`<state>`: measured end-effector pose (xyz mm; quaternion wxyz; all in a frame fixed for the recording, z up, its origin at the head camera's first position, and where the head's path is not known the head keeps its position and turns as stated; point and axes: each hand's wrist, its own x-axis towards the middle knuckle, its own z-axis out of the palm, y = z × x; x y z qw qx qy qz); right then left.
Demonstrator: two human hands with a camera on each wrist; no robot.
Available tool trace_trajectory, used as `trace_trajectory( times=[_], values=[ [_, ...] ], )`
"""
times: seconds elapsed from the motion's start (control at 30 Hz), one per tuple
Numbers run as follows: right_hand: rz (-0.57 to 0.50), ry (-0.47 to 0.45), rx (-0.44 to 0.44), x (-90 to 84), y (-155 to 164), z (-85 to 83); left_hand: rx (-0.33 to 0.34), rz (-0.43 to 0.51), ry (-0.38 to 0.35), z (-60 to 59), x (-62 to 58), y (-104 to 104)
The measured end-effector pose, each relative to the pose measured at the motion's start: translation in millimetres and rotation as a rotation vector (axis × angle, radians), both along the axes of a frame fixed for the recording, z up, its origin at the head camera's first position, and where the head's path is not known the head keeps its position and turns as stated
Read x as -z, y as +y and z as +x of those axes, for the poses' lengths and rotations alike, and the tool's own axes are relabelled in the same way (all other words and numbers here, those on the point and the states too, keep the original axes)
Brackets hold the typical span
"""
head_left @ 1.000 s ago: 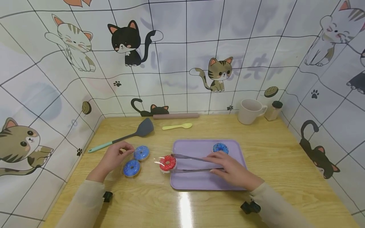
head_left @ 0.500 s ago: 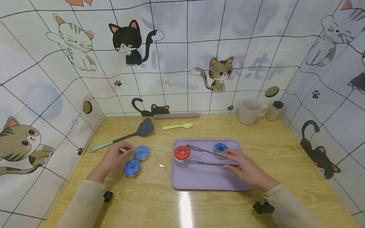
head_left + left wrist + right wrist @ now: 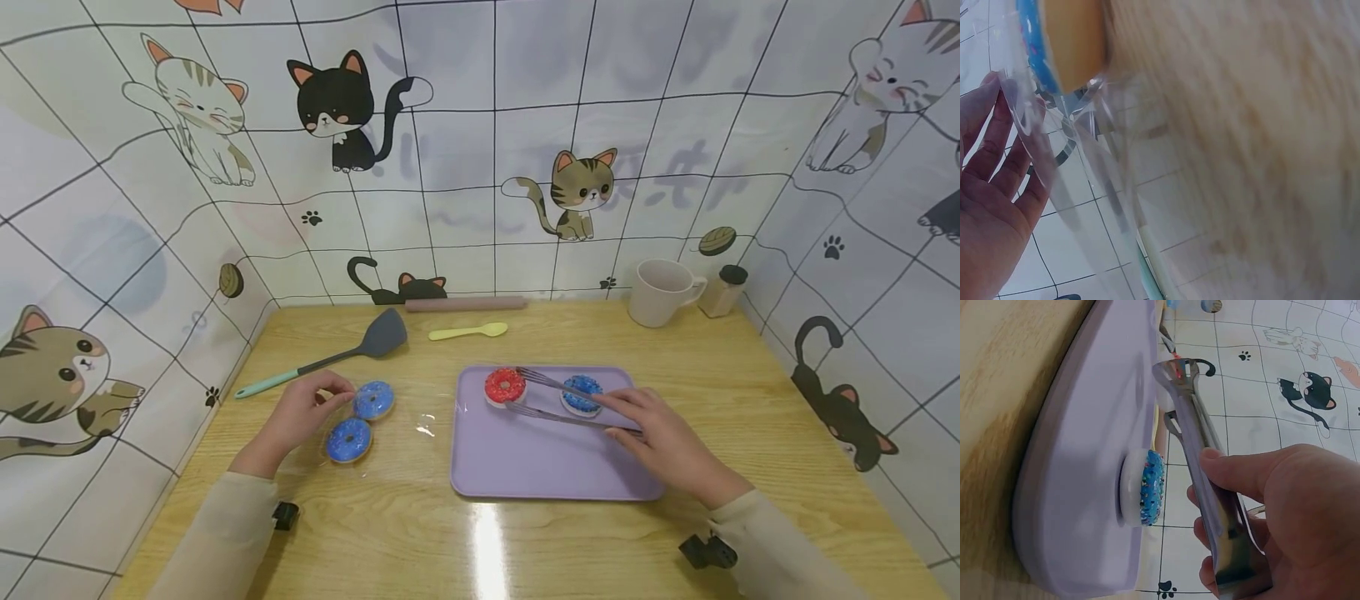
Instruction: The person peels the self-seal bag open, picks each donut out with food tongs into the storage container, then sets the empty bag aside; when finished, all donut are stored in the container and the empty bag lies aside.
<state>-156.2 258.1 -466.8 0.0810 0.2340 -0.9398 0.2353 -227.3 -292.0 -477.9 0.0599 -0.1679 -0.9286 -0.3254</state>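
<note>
**Red doughnut held in tongs over tray**

The right hand [image 3: 660, 433] is squeezing metal tongs [image 3: 558, 400], whose tips are pinching the red doughnut [image 3: 505, 386] at the purple tray's [image 3: 540, 467] 11 o'clock corner, beside a blue doughnut [image 3: 582, 393]. The left hand [image 3: 300, 410] is resting, loosely curled, on clear wrapping by two blue doughnuts [image 3: 360, 421]. The doughnut is likely light and soft; it is best gripped gently across its rim.
</note>
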Motion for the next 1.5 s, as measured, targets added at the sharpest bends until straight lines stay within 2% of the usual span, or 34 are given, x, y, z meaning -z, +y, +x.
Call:
trace_trajectory(
  times=[0.5, 0.7, 0.87, 1.0, 1.2, 1.5],
  values=[
    [0.069, -0.045, 0.028, -2.8, -8.0, -4.7, -0.010, 0.004, -0.049, 0.2, -2.6, -0.2],
    [0.066, -0.076, 0.033, -5.7, -8.9, -3.8, -0.016, -0.001, -0.045, 0.9, -1.4, -0.9],
    [0.023, -0.087, 0.034, -6.5, -8.5, 0.5, -0.008, 0.013, -0.043, 2.0, -1.0, 1.5],
    [-0.008, -0.044, 0.011, -3.3, -12.4, 3.5, -0.010, 0.017, -0.046, 1.3, -0.3, 1.8],
    [-0.041, 0.043, -0.067, 1.1, -30.4, 4.1, -0.024, 0.005, -0.042, -0.9, 0.2, 0.7],
    [-0.101, 0.025, -0.140, -0.4, -66.0, -1.4, -0.022, 0.012, -0.034, -0.4, -4.2, 1.4]
  ],
)
